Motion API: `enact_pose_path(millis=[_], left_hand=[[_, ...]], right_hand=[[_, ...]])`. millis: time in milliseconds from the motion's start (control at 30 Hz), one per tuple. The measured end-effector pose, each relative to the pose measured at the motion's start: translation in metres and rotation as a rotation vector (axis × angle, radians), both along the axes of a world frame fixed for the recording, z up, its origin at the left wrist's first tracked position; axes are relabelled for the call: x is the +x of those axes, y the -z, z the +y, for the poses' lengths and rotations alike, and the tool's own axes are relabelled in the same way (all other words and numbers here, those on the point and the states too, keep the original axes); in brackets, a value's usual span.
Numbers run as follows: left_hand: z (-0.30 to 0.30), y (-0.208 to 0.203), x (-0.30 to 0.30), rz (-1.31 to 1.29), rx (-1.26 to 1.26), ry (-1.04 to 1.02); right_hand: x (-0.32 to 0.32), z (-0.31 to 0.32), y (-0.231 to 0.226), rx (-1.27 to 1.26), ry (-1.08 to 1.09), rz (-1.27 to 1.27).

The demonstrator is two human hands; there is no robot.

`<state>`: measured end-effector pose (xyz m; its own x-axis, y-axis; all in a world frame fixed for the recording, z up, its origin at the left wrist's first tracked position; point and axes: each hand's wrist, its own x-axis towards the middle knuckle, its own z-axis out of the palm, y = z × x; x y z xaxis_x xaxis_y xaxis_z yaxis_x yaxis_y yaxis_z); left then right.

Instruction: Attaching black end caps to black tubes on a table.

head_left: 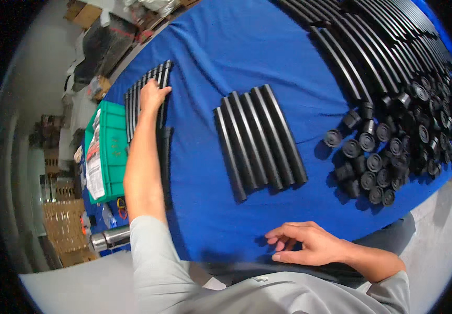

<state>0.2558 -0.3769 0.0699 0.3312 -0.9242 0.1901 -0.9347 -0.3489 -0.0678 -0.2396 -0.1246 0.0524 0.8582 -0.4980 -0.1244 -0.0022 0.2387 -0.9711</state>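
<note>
My left hand (153, 97) reaches to the far left, over a row of black tubes (131, 112) lying side by side with caps at their far ends. Its fingers are bent down and its thumb juts to the right, closed about the upper part of a tube at the row's right side; the forearm hides part of the row. Near the table's front edge is my right hand (312, 245), fingers loosely bent and apart, nothing in them. In front of it, mid-table, lies a group of several black tubes (260, 138) without visible caps.
A heap of black round caps (375, 162) spreads at the right, below long rows of black tubes (362, 52). A green crate (113, 152) with papers stands at the left, near a steel flask (109, 238). Blue cloth (200, 157) covers the table.
</note>
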Motion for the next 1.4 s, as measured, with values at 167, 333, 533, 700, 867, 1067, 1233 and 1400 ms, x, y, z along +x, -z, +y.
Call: enact_pose_path(millis=[167,333,533,700,867,1067,1233,1400], left_hand=[[0.002,-0.018,-0.063,0.019,-0.037,0.117],[0.034,-0.032,-0.159,0.141,-0.193,0.481],[0.099,-0.035,-0.231,0.317,-0.203,0.538],[0.163,-0.001,-0.246,0.56,-0.385,0.394],[0.217,0.04,-0.245,0.633,-0.379,0.36],[0.223,0.033,-0.235,0.556,-0.346,0.172],[0.219,0.028,-0.215,0.369,-0.153,0.052],[0.242,0.028,-0.217,0.38,-0.105,0.074]], right_hand=[[-0.003,-0.004,-0.004,-0.064,-0.001,-0.02],[-0.008,-0.004,-0.01,-0.202,-0.011,-0.036],[-0.012,-0.008,-0.008,-0.362,0.084,-0.066],[-0.019,-0.012,-0.01,-0.436,0.122,-0.03],[-0.022,-0.01,-0.025,-0.403,0.076,-0.002],[-0.028,-0.037,-0.024,-1.203,0.636,0.312],[-0.019,-0.094,-0.017,-1.646,0.801,0.601],[-0.021,-0.112,0.006,-1.632,0.604,0.823]])
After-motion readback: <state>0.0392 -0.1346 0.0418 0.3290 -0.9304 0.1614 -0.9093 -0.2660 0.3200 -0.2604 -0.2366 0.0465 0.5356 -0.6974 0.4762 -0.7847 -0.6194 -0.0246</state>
